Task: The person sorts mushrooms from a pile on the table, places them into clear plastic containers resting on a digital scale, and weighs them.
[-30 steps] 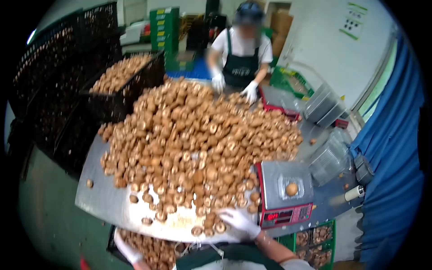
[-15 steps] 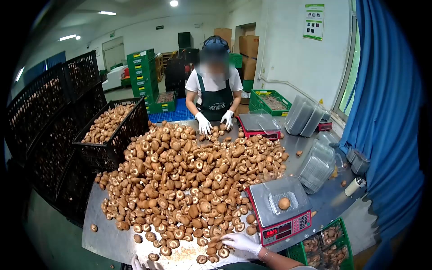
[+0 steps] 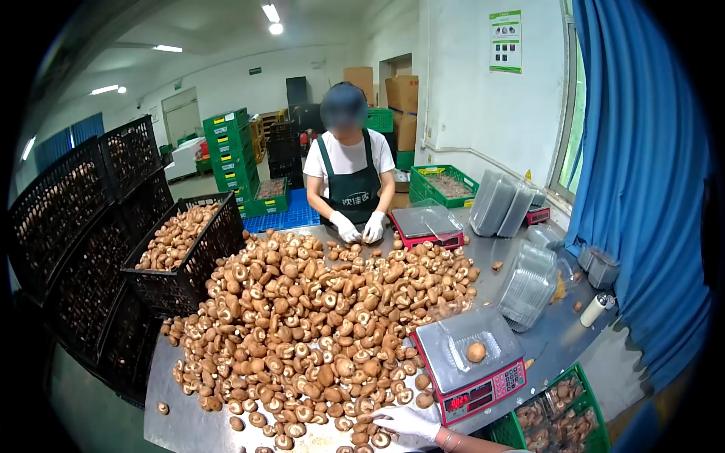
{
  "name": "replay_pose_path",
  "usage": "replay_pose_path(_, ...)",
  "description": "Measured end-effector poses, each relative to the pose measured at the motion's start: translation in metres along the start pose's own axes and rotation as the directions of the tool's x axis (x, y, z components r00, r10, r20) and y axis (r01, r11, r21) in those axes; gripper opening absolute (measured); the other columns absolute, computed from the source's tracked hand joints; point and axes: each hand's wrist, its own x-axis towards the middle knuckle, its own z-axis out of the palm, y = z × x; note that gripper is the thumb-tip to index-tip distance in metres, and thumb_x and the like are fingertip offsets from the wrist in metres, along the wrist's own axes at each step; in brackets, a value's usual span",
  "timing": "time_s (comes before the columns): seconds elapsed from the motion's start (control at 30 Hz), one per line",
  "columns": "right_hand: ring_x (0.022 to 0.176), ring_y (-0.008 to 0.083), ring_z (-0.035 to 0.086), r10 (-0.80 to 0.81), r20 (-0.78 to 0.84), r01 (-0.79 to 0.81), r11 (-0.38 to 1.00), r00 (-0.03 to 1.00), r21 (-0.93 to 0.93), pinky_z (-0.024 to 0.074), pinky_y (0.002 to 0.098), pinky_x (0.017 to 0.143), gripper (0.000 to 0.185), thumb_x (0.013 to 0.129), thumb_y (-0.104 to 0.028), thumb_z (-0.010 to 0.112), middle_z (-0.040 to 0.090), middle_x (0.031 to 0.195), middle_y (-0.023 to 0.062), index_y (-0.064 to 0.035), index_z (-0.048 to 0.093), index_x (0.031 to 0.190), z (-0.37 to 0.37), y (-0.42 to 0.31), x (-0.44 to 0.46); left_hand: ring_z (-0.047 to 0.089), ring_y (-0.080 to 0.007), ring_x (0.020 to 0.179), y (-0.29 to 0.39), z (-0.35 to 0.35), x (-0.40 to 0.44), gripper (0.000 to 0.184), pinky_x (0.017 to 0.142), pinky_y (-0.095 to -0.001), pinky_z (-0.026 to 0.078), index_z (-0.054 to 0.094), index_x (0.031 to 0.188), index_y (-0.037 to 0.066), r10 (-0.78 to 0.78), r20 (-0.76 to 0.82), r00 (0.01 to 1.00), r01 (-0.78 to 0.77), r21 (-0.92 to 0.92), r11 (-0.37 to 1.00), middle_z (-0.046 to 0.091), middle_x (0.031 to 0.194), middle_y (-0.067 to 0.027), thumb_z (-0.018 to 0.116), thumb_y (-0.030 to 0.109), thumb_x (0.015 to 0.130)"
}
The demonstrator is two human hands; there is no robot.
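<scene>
Nearest, right hand (image 3: 411, 424), gloved, at the near edge of the worktop (image 3: 181, 423); fingers (image 3: 381, 414) extended, a little apart, touching loose mushrooms at the edge of the pile (image 3: 302, 325), clamped on none as far as visible. Left hand not in view, so not possible to tell about its fingers.

Just beside the right hand, near scale (image 3: 483, 392) with red display lit, digits too small to read safely. On its plate, clear tray (image 3: 492, 349) holding a single mushroom (image 3: 476, 352). Below the worktop edge, green crate (image 3: 504, 433) of filled packs (image 3: 566, 396).

On handling, in judgement: best to take from the loose fringe, not to dig into the pile; to pinch lightly across the cap, sparing rim and stem; to lower into the tray without dropping; to keep wrist and sleeve off the scale so as not to disturb the reading.

Further off, right of the pile, nested trays (image 3: 526, 291); left, black crate (image 3: 177, 291) full of mushrooms. Beyond, far scale (image 3: 427, 225) and, across the worktop, co-worker (image 3: 355, 177) with gloved hands (image 3: 345, 226) close together over mushrooms. Farthest, stacked green crates (image 3: 230, 151)
</scene>
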Motion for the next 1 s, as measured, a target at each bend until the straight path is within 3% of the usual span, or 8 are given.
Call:
replay_pose_path(0.13, 0.095, 0.0251, 0.064, 0.109, 0.052, -0.113, 0.988, 0.993, 0.102, 0.0493, 0.0317, 0.082, 0.035, 0.092, -0.035, 0.055, 0.066, 0.105, 0.0127, -0.0113, 0.059, 0.117, -0.002, -0.008, -0.003, 0.047, -0.0235, 0.119, -0.001, 0.004, -0.001, 0.04, 0.098, -0.0371, 0.039, 0.051, 0.125, 0.001, -0.013, 0.002, 1.0, 0.013, 0.007, 1.0, 0.051, 0.127, -0.0142, 0.042, 0.028, 0.097)
replay_pose_path(0.4, 0.093, 0.0257, 0.065, 0.073, 0.075, -0.074, 0.997, 0.995, 0.003, 0.0499, 0.0325, 0.081, 0.037, 0.091, -0.037, 0.055, 0.066, 0.105, 0.0129, -0.0113, 0.059, 0.117, -0.002, -0.01, 0.011, 0.047, -0.0222, 0.12, -0.006, 0.01, -0.004, 0.039, 0.098, -0.0366, 0.038, 0.052, 0.124, 0.002, -0.027, 0.005, 1.0, 0.027, -0.017, 0.999, 0.052, 0.127, -0.0128, 0.044, 0.028, 0.097)
replay_pose_path(0.43, 0.092, 0.0286, 0.064, 0.022, 0.054, -0.021, 1.0, 0.998, -0.017, 0.0491, 0.034, 0.081, 0.037, 0.092, -0.037, 0.054, 0.066, 0.102, 0.0165, -0.0127, 0.06, 0.118, -0.003, -0.012, 0.013, 0.047, -0.022, 0.12, -0.008, 0.01, -0.003, 0.038, 0.098, -0.0366, 0.038, 0.052, 0.124, 0.002, -0.021, 0.007, 1.0, 0.022, -0.031, 0.999, 0.052, 0.127, -0.0126, 0.044, 0.028, 0.097)
replay_pose_path(0.67, 0.091, 0.0272, 0.064, -0.012, 0.074, 0.02, 0.993, 0.997, -0.118, 0.051, 0.0351, 0.078, 0.036, 0.09, -0.036, 0.056, 0.065, 0.104, 0.0113, -0.0182, 0.059, 0.121, -0.001, -0.015, 0.022, 0.047, -0.0209, 0.121, -0.038, -0.006, 0.007, 0.037, 0.098, -0.0362, 0.038, 0.053, 0.123, 0.003, -0.03, -0.044, 0.999, 0.023, -0.162, 0.987, 0.052, 0.127, -0.0114, 0.046, 0.028, 0.096)
replay_pose_path(0.8, 0.089, 0.0283, 0.064, -0.096, 0.122, 0.119, 0.973, 0.988, -0.196, 0.0508, 0.036, 0.077, 0.036, 0.09, -0.034, 0.056, 0.065, 0.1, 0.0115, -0.0173, 0.058, 0.121, -0.006, -0.02, 0.04, 0.05, -0.0177, 0.11, -0.069, -0.017, 0.053, 0.029, 0.097, -0.0314, 0.039, 0.052, 0.12, 0.0, -0.003, 0.01, 1.0, 0.004, -0.096, 0.995, 0.053, 0.119, -0.0093, 0.045, 0.017, 0.097)
replay_pose_path(0.87, 0.087, 0.0295, 0.063, -0.134, 0.089, 0.152, 0.956, 0.987, -0.25, 0.0503, 0.0372, 0.075, 0.035, 0.089, -0.033, 0.057, 0.064, 0.096, 0.012, -0.0163, 0.059, 0.119, -0.01, -0.02, 0.057, 0.049, -0.0167, 0.111, -0.059, -0.006, 0.07, 0.03, 0.096, -0.0311, 0.04, 0.052, 0.121, 0.0, 0.036, 0.019, 0.999, -0.032, -0.181, 0.983, 0.053, 0.12, -0.009, 0.045, 0.017, 0.098)
replay_pose_path(0.93, 0.092, 0.0299, 0.062, -0.129, 0.146, 0.166, 0.947, 0.981, -0.274, 0.0502, 0.0376, 0.079, 0.036, 0.091, -0.035, 0.053, 0.063, 0.101, 0.0114, -0.0136, 0.058, 0.119, -0.02, -0.033, 0.081, 0.049, -0.0197, 0.113, -0.073, -0.005, 0.1, 0.029, 0.099, -0.033, 0.038, 0.053, 0.12, 0.0, 0.059, 0.008, 0.998, -0.058, -0.126, 0.99, 0.053, 0.121, -0.0106, 0.044, 0.016, 0.097)
replay_pose_path(1.0, 0.094, 0.0299, 0.062, -0.217, 0.186, 0.272, 0.893, 0.958, -0.359, 0.0502, 0.0375, 0.081, 0.037, 0.092, -0.038, 0.051, 0.064, 0.103, 0.0121, -0.0134, 0.059, 0.118, -0.034, -0.047, 0.115, 0.048, -0.0244, 0.117, -0.049, 0.011, 0.128, 0.029, 0.103, -0.0352, 0.035, 0.055, 0.119, 0.0, 0.361, 0.051, 0.931, -0.363, 0.219, 0.906, 0.053, 0.123, -0.0129, 0.046, 0.016, 0.096)
